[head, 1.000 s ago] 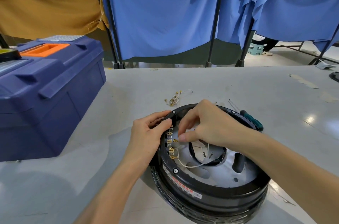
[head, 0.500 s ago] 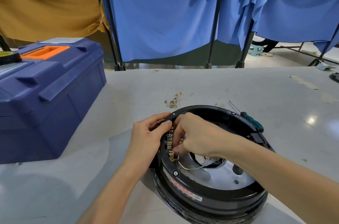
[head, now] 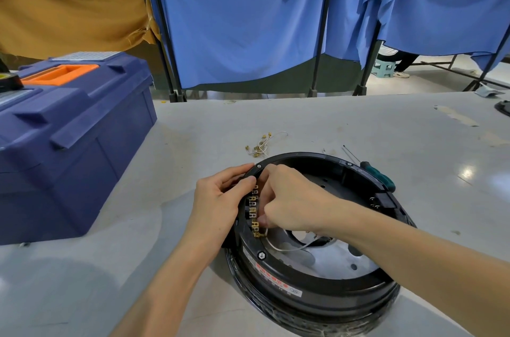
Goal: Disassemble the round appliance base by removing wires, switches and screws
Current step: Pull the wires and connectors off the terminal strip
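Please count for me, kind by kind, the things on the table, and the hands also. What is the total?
Round appliance base: 1
Toolbox: 1
Screwdriver: 1
Pile of loose wires: 1
White wire in the base: 1
Dark object at the right edge: 1
Hands: 2, left hand, right hand
Total: 8

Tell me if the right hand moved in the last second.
Yes. The right hand has slid along the brass terminal row on the base toward its near end, where the white wire attaches.
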The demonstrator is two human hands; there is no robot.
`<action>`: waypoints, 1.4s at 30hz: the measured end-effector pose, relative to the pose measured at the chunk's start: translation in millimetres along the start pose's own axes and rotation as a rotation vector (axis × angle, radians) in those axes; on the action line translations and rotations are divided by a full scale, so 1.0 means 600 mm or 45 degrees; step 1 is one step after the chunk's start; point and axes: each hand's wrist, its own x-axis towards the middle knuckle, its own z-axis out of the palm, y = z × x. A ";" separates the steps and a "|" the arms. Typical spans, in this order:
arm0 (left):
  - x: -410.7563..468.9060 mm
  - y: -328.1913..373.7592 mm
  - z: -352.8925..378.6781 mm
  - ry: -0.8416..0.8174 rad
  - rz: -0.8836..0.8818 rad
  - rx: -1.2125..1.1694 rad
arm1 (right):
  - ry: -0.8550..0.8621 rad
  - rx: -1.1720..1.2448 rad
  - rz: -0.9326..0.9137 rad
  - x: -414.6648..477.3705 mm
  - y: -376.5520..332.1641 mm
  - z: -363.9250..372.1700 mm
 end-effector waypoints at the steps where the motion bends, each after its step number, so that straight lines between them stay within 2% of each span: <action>1: 0.000 0.000 0.000 -0.001 0.003 0.005 | -0.006 -0.003 0.012 0.001 0.000 -0.001; 14: 0.001 -0.001 -0.002 -0.010 -0.023 0.005 | -0.049 0.110 0.074 -0.014 0.025 -0.010; 20: -0.003 0.002 -0.001 -0.005 -0.015 0.013 | 0.012 0.160 -0.028 -0.019 0.026 -0.019; 25: -0.004 0.004 -0.002 -0.018 0.003 0.037 | 0.063 0.125 -0.172 -0.030 0.019 -0.027; 28: -0.003 0.004 -0.001 -0.016 0.006 0.039 | 0.038 -0.003 -0.270 -0.039 0.015 -0.025; 32: -0.003 0.002 -0.001 -0.016 0.001 0.031 | 0.017 -0.125 -0.264 -0.043 0.007 -0.005; 42: -0.001 -0.003 -0.002 -0.024 0.007 0.009 | 0.103 -0.178 -0.287 -0.037 0.010 0.015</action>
